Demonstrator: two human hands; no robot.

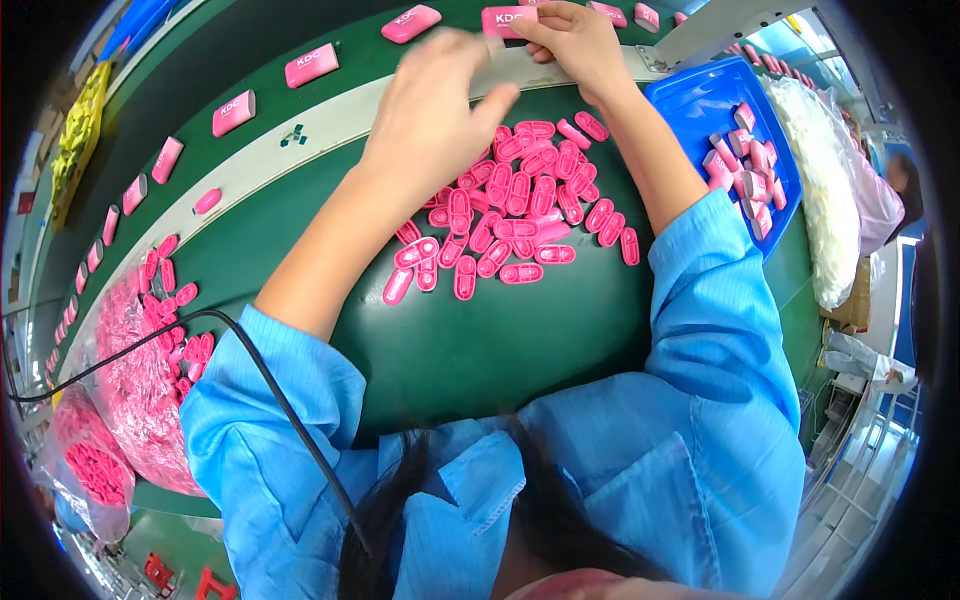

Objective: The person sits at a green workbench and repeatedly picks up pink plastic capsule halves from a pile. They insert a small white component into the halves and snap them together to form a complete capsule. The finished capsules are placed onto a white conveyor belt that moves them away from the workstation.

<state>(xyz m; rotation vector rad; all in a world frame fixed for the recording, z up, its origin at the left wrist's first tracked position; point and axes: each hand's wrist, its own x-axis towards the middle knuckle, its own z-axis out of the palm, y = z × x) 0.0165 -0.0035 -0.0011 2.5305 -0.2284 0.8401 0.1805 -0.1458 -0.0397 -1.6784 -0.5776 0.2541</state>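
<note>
At the far edge of the table, my right hand (580, 42) pinches the end of a pink flat oblong case (506, 20) lying over the green conveyor belt. My left hand (432, 108) is just to its left, over the white rail (345, 117); its fingers are blurred, but the thumb stands well apart and I see nothing held. Below and between my forearms lies a heap of small pink oval plastic caps (518, 190), many with their hollow side up.
More pink cases (312, 65) sit spaced along the belt. A blue tray (690, 98) at right holds several pink cases. At left, plastic bags (140, 370) hold pink caps, and a black cable (262, 375) crosses my left sleeve. Another person (880, 205) is at far right.
</note>
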